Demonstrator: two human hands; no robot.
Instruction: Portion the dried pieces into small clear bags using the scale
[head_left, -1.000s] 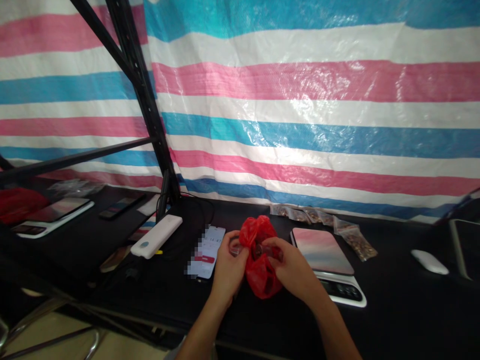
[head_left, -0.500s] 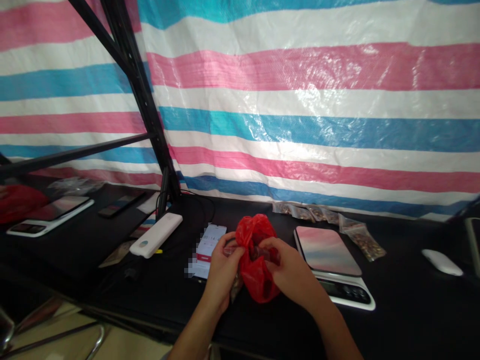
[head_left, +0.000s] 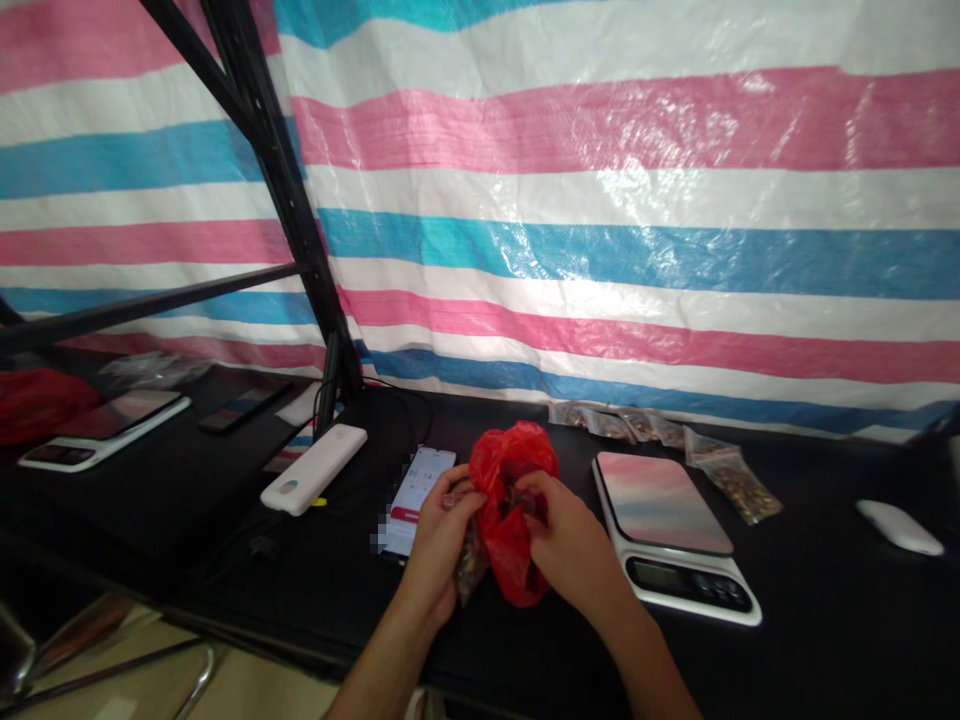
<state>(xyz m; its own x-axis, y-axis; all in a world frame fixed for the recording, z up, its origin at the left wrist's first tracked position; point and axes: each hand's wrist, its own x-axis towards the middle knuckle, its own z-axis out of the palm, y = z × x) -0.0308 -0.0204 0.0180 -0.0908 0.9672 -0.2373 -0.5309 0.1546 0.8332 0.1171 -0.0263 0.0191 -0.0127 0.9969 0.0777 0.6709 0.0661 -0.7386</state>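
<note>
A crumpled red plastic bag (head_left: 511, 450) stands on the black table, its mouth gaping upward between my hands. My left hand (head_left: 441, 535) is closed at the bag's left side, around a small clear zip bag (head_left: 470, 568) with brownish bits in its bottom. The zip bag's top edge shows above my left thumb. My right hand (head_left: 574, 540) reaches into the red bag's mouth with thumb and fingers drawn together. Something dark lies at those fingertips, too hidden to name.
A white kitchen scale (head_left: 667, 510) stands to the right, with several filled zip bags (head_left: 735, 480) behind it and a white mouse (head_left: 898, 526) farther right. Left are a lit phone (head_left: 424, 490), a white power bank (head_left: 315, 470), a black metal frame (head_left: 289, 220) and another scale (head_left: 105, 435).
My right fingers have shifted left, toward my left hand, within the red bag's mouth. More of the clear zip bag shows below my left hand. The view has shifted slightly.
</note>
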